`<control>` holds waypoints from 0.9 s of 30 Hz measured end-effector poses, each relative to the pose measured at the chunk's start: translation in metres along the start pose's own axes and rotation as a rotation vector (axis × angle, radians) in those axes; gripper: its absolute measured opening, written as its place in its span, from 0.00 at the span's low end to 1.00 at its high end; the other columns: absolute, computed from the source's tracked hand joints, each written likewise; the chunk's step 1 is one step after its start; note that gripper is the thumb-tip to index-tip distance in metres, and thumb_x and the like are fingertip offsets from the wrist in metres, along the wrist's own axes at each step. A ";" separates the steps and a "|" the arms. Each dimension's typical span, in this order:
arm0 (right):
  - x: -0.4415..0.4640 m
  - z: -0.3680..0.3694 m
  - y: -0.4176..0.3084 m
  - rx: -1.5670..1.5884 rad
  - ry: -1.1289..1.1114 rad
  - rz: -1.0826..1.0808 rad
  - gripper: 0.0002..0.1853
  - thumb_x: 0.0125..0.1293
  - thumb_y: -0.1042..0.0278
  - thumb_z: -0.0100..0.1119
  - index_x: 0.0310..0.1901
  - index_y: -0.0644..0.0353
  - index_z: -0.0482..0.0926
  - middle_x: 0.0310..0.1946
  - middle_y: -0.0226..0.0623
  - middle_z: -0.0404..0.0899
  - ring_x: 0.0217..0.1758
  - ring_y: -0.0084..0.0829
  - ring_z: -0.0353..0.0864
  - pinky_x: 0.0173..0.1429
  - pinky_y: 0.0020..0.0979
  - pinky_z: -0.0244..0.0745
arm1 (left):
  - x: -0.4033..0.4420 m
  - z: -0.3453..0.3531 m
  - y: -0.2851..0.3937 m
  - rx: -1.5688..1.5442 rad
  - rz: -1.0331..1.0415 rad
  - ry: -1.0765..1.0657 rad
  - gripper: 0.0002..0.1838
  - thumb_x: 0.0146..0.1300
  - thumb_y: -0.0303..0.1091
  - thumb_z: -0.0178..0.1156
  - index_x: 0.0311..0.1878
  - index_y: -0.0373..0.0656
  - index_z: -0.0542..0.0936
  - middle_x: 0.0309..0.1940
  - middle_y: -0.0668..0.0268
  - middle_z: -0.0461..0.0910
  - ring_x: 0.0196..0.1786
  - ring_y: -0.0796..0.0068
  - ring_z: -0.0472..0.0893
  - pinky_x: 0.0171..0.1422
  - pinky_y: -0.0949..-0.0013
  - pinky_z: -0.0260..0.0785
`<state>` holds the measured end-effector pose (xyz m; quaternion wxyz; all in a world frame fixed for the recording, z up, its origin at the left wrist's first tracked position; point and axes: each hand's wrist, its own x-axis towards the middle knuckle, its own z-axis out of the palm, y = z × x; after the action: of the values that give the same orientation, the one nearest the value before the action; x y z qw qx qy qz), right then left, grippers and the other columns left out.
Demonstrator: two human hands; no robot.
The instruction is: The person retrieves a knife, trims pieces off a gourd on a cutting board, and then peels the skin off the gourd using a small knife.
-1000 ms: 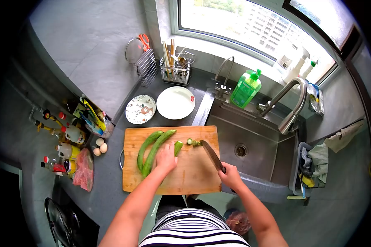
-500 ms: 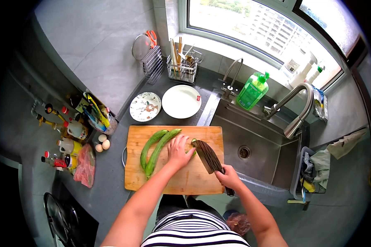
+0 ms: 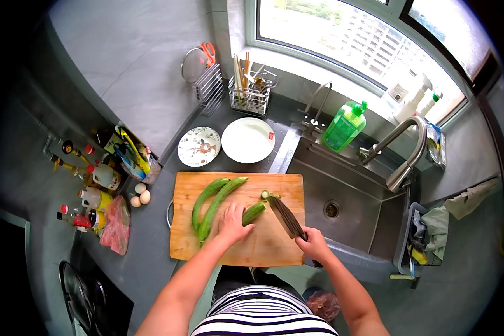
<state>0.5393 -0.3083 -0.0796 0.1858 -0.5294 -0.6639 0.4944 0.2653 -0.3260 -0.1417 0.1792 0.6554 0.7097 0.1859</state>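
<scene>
My right hand grips the handle of a dark-bladed cleaver, its blade slanting up and left over the wooden cutting board. A luffa gourd lies under my left hand, whose fingers are curled on it; its trimmed end points toward the blade. Beside the cleaver's tip rests a small cut-off gourd end, with a little green scrap next to it. Two more long, curved luffa gourds lie side by side on the board's left half.
Behind the board stand a patterned plate and a white plate. To the right is a steel sink with a faucet and green soap bottle. Eggs and several bottles sit at left.
My left hand has slid left and toward me, bringing the gourd with it and away from the cut-off end. The cleaver has shifted slightly right.
</scene>
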 end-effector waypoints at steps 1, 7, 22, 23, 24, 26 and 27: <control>0.003 0.003 0.000 -0.008 -0.016 0.003 0.07 0.60 0.70 0.55 0.33 0.65 0.76 0.14 0.27 0.63 0.19 0.17 0.60 0.23 0.26 0.59 | -0.003 0.001 -0.003 -0.038 -0.009 -0.009 0.25 0.50 0.42 0.69 0.51 0.47 0.72 0.48 0.59 0.72 0.52 0.55 0.74 0.53 0.55 0.68; 0.017 0.021 -0.015 0.017 -0.051 0.003 0.07 0.60 0.70 0.55 0.34 0.65 0.77 0.14 0.30 0.66 0.17 0.19 0.64 0.22 0.28 0.63 | -0.017 -0.019 0.000 -0.205 -0.099 0.040 0.25 0.54 0.38 0.65 0.54 0.44 0.72 0.48 0.54 0.72 0.50 0.49 0.75 0.53 0.54 0.70; 0.062 0.102 -0.070 -0.033 -0.338 -0.117 0.06 0.61 0.71 0.55 0.35 0.64 0.77 0.14 0.25 0.67 0.15 0.17 0.66 0.19 0.25 0.63 | -0.054 -0.087 -0.145 -0.042 -0.500 0.262 0.27 0.56 0.38 0.65 0.58 0.40 0.71 0.51 0.54 0.72 0.55 0.51 0.74 0.56 0.56 0.70; 0.063 0.105 -0.071 -0.031 -0.334 -0.122 0.06 0.61 0.71 0.55 0.35 0.64 0.77 0.14 0.25 0.67 0.14 0.17 0.66 0.19 0.25 0.63 | -0.053 -0.085 -0.149 -0.048 -0.494 0.248 0.28 0.56 0.38 0.65 0.59 0.40 0.70 0.52 0.54 0.72 0.55 0.51 0.74 0.57 0.56 0.70; 0.064 0.108 -0.072 -0.030 -0.328 -0.126 0.06 0.61 0.71 0.55 0.34 0.64 0.77 0.14 0.25 0.67 0.14 0.17 0.66 0.20 0.25 0.64 | -0.050 -0.087 -0.147 -0.056 -0.487 0.234 0.28 0.56 0.38 0.64 0.60 0.40 0.70 0.53 0.54 0.72 0.55 0.51 0.74 0.57 0.56 0.70; 0.066 0.112 -0.070 -0.065 -0.296 -0.112 0.06 0.61 0.71 0.55 0.35 0.64 0.77 0.14 0.25 0.67 0.14 0.17 0.66 0.20 0.25 0.64 | -0.048 -0.090 -0.140 -0.086 -0.495 0.149 0.30 0.56 0.39 0.64 0.62 0.40 0.69 0.55 0.55 0.70 0.56 0.52 0.73 0.60 0.56 0.67; 0.066 0.114 -0.069 -0.082 -0.279 -0.104 0.06 0.60 0.72 0.55 0.35 0.64 0.77 0.14 0.25 0.67 0.14 0.17 0.67 0.20 0.26 0.64 | -0.049 -0.095 -0.130 -0.018 -0.394 0.243 0.30 0.56 0.39 0.64 0.62 0.40 0.69 0.56 0.56 0.70 0.56 0.53 0.73 0.61 0.56 0.66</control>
<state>0.3916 -0.2989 -0.0892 0.0955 -0.4278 -0.7295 0.5251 0.1097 -0.3866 -0.1233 0.1312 0.4752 0.8388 0.2312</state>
